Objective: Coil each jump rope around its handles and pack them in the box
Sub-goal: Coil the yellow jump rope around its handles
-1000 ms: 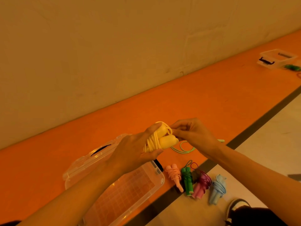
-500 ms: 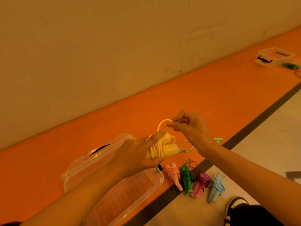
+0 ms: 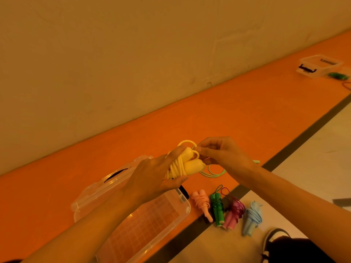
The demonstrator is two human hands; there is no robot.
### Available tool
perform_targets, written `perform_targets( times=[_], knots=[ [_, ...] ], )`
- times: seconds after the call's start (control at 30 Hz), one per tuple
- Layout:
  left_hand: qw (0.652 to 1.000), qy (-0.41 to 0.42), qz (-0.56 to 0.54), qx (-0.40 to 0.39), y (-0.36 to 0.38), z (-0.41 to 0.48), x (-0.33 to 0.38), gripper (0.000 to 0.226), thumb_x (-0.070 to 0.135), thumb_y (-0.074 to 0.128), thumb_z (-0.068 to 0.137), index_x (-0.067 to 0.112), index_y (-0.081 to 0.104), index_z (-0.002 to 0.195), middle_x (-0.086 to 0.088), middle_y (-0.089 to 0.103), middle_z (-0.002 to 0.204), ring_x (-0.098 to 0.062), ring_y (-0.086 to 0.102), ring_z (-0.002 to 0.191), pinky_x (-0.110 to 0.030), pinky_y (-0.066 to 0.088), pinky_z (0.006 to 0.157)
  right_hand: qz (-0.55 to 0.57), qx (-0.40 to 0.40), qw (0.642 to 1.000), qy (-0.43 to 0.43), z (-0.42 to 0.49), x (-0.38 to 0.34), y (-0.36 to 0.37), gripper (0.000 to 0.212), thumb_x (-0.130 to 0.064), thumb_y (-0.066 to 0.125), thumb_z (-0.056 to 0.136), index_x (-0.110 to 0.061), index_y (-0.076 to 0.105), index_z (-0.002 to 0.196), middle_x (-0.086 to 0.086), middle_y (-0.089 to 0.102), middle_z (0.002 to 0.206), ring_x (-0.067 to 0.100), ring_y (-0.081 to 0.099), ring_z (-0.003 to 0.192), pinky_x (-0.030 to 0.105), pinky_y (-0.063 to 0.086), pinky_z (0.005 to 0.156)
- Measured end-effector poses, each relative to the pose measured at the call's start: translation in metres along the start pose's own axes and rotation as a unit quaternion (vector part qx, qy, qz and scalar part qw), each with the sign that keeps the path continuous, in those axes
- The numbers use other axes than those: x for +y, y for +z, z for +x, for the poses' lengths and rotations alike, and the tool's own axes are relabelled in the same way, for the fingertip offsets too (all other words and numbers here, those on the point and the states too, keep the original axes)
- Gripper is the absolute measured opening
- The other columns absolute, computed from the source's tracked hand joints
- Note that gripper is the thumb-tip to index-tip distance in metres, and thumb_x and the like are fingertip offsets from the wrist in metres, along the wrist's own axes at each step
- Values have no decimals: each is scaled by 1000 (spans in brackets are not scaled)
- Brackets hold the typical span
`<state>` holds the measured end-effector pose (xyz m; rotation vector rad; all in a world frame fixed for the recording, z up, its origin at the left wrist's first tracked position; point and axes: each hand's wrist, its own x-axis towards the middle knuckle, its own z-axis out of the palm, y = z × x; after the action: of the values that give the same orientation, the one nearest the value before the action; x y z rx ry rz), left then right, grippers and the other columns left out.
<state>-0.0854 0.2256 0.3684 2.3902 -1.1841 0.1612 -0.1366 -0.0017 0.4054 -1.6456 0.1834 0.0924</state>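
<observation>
Right hand (image 3: 226, 156) has dropped nearer the yellow rope (image 3: 176, 168), still pinching its loop (image 3: 187, 142); left hand (image 3: 155, 177) still grips the handles (image 3: 193, 166). Box (image 3: 161, 221), lower centre, lies open.

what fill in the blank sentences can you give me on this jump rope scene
The jump rope that the left hand grips is ____.
Between the pink coiled rope and the magenta one lies the ____ one.
The coiled rope farthest from the clear box is light ____.
Missing: yellow; green; blue.
</observation>
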Motion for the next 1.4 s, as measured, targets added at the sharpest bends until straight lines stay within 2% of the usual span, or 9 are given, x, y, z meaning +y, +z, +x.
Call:
perform_targets(
  times=[0.1,0.27,0.43,0.6,0.77,0.93,1.0,1.13,1.4],
  knots=[
    [1000,9,17,6,2,-1,-2,76,80,31,88,43,10,150,2,69,111,-10,63,74,-29,53,53,13,-27,1000,2,-2,2,-1,16,-12,65,93,-1,71,102,18,73,97,21,70,83,28,58,70],
    [1000,-4,1,12,-1,-2,-3,76,76,38,87,41,13,150,2,70,109,-8,59,68,-22,45,51,16,-52,999,6,-6,1,-2,20,-15,67,90,-4,72,107,9,74,102,20,72,91,28,58,75],
    [1000,8,-3,18,0,0,0,77,72,44,87,38,18,151,2,70,108,-7,60,68,-22,48,50,-1,-30,999,-35,-9,3,0,19,-10,68,89,0,69,105,15,74,98,16,70,80,23,55,69],
    [1000,21,11,16,2,1,2,77,71,44,87,32,23,150,1,70,109,-7,58,70,-20,46,49,-10,-43,996,-72,-6,2,-5,33,-4,65,91,-10,64,124,11,72,92,12,68,77,20,52,66],
    [1000,20,21,0,4,0,1,77,72,45,87,34,21,150,2,69,111,-4,54,72,-23,49,51,-72,-90,987,-109,-6,0,-10,21,-3,61,94,-15,71,107,-5,76,93,9,72,84,19,55,69],
    [1000,13,5,-5,3,-2,3,77,72,45,87,36,20,151,2,69,109,-6,56,73,-28,53,53,-46,-76,991,-100,-3,4,-11,21,-6,63,93,-10,68,113,4,74,87,16,71,81,26,56,69],
    [1000,15,0,-7,3,-2,2,77,71,46,87,36,19,151,2,69,112,-7,58,75,-30,54,54,-37,-83,991,-102,-2,5,-11,26,-4,61,94,-9,65,119,7,73,90,18,71,83,26,56,70],
    [1000,18,-8,-13,3,-2,2,79,72,46,86,40,15,151,2,69,116,-14,65,80,-33,55,58,-90,-102,982,-129,-2,3,-13,21,-4,58,96,-9,70,112,10,73,102,17,72,90,25,58,72],
    [1000,23,-6,-13,4,-4,3,79,70,49,86,38,18,152,4,70,114,-5,59,77,-19,46,55,-92,-102,983,-122,-3,11,-12,17,-14,58,96,-9,69,107,10,71,99,19,69,86,29,58,65]
  ],
)
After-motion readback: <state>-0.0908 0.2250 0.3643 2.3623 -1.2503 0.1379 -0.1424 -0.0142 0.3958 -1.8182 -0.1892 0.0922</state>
